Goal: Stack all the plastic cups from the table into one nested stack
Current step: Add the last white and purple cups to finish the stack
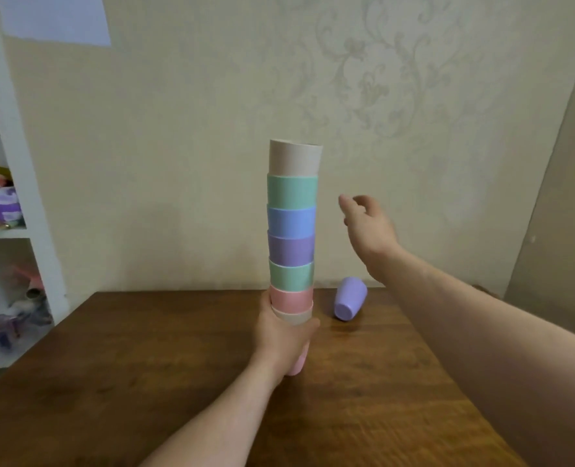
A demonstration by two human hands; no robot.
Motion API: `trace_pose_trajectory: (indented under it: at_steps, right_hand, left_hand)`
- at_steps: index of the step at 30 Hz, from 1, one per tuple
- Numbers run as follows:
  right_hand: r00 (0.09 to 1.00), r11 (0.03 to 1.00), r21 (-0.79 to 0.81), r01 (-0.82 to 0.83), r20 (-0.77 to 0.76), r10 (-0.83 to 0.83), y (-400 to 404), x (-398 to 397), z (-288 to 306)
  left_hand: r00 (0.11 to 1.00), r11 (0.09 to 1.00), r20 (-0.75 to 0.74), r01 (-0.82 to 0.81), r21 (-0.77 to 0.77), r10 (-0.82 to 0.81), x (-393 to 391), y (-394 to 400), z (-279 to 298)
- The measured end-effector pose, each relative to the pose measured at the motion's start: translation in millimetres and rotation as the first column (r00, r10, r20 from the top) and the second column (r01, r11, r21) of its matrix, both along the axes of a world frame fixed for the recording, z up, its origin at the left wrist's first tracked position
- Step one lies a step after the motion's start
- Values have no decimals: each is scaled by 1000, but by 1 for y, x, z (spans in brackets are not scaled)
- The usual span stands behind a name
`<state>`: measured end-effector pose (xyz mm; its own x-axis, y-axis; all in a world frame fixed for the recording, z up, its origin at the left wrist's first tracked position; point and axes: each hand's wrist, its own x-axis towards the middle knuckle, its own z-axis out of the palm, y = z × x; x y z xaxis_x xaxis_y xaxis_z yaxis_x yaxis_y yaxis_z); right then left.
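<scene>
A tall nested stack of pastel cups (292, 224) rises over the wooden table (144, 365); beige on top, then green, blue, purple, green, pink, beige, and a pink one at the bottom. My left hand (284, 335) grips the stack near its base. A single purple cup (349, 298) lies tipped on the table just right of the stack, its base toward me. My right hand (367, 224) hovers in the air right of the stack, above that cup, fingers loosely apart and holding nothing.
The table meets a patterned beige wall behind the cups. A white shelf unit (19, 183) with toys and clutter stands at the left, beside the table's left edge. The table's right corner lies near the right arm.
</scene>
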<state>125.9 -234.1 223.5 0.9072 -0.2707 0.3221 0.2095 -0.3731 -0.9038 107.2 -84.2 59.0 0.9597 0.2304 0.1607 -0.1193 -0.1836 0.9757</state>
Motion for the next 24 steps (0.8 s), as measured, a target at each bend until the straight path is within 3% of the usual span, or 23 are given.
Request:
trace_pose_trajectory:
  at_steps: [2,5,8,14,18,24]
  right_hand:
    - [984,981,-174,83,-141,-108,-24,19,-28]
    - [925,891,-451,61,-309,-220,-47,45,-73]
    - [868,807,-589,46,-377,-324,-59,75,-117]
    - [830,866,-495,76,-449,-329,-57,132,-167]
    - [823,920,-391,16,-517,-234,-51,144,-179]
    - [951,928,-373,24,-278,-136,-39,102,-175]
  left_hand:
    - [1000,1000,8,-15,-22,15,10,-4,-2]
    - [999,1000,15,-28,-14,29,28,-5,-8]
    - [999,1000,33,-12,-27,13,42,-4,-12]
    - [997,1000,74,17,-26,-15,65,-1,-19]
    - [997,1000,78,30,0,-30,76,1,-19]
    - [995,998,82,56,-13,-55,76,2,-15]
